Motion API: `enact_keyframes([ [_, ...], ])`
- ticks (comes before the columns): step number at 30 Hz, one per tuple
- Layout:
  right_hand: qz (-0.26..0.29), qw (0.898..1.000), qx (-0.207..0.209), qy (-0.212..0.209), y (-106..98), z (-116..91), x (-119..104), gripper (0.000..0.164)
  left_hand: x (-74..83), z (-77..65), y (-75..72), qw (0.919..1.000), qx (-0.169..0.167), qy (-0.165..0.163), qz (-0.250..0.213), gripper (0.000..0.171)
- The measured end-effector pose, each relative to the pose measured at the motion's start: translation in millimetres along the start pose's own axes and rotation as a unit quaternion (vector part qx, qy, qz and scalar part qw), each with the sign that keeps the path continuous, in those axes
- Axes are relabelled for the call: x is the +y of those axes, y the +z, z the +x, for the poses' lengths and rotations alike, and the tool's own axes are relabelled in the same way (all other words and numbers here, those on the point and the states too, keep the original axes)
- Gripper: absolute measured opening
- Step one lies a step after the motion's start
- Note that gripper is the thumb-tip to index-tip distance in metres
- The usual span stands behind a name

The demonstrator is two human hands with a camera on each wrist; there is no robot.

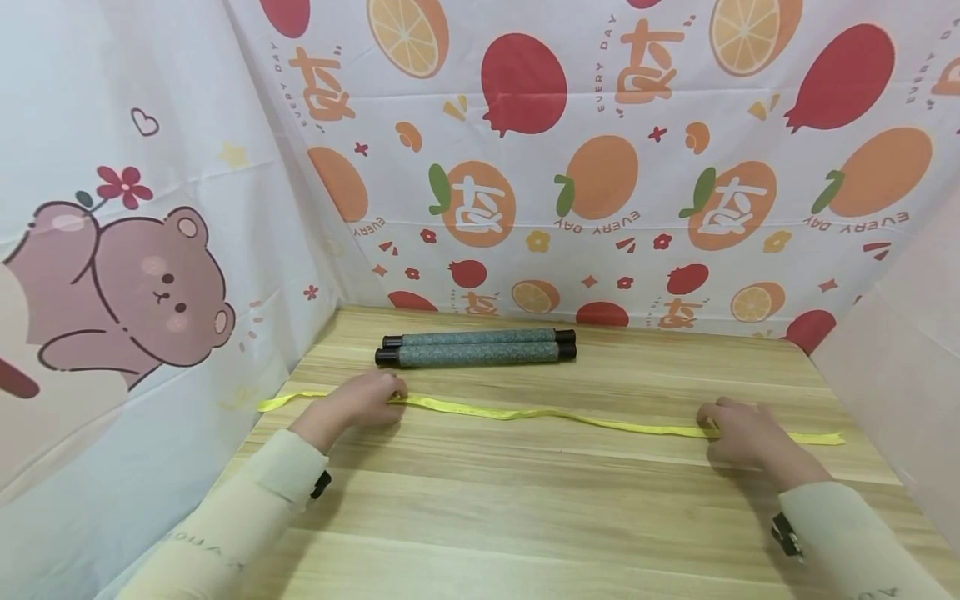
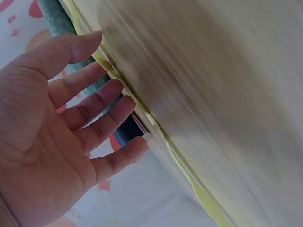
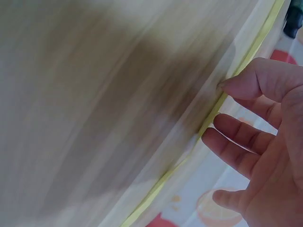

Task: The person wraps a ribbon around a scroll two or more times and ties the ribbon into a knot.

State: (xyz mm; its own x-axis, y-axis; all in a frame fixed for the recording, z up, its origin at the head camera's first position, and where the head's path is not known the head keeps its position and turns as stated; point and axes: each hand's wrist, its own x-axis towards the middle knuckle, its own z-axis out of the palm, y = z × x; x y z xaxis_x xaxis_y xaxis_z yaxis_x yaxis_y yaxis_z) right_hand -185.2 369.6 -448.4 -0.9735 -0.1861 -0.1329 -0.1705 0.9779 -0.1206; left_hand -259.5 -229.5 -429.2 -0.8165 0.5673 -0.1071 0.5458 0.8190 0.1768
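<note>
A long yellow ribbon runs across the wooden table, slightly wavy, its right end notched. Near its left part, my left hand rests with fingertips right at the band. In the left wrist view the thumb stands apart from the loosely bent fingers, whose tips line up along the ribbon. Toward the other end, my right hand reaches over the ribbon. In the right wrist view its thumb tip overlaps the ribbon, and the other fingers are spread, tips close to the edge of the band.
Behind the ribbon, two green patterned scrolls with black end knobs lie side by side. A fruit-print cloth hangs at the table's back edge. A bear-print cloth closes off the left side, and a pale cloth the right.
</note>
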Motion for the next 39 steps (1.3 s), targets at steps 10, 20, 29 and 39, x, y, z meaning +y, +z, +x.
enact_keyframes([
  [10, -0.007, 0.998, 0.006, -0.062, 4, 16, -40, 0.036, 37.5, 24.0, 7.7, 0.9995, -0.011, 0.031, -0.003, 0.015],
  [20, -0.007, 0.997, 0.014, -0.079, 7, 33, -87, 0.031, 86.6, 54.4, 13.9, 0.9986, -0.012, 0.051, 0.01, 0.021],
  [29, -0.044, 0.993, 0.037, -0.101, 16, 46, -132, 0.045, 129.4, 76.4, 26.3, 0.995, 0.005, 0.077, 0.063, 0.024],
  [39, -0.08, 0.985, 0.057, -0.143, 22, 50, -173, 0.049, 157.4, 85.0, 32.5, 0.989, -0.015, 0.064, 0.132, 0.036],
])
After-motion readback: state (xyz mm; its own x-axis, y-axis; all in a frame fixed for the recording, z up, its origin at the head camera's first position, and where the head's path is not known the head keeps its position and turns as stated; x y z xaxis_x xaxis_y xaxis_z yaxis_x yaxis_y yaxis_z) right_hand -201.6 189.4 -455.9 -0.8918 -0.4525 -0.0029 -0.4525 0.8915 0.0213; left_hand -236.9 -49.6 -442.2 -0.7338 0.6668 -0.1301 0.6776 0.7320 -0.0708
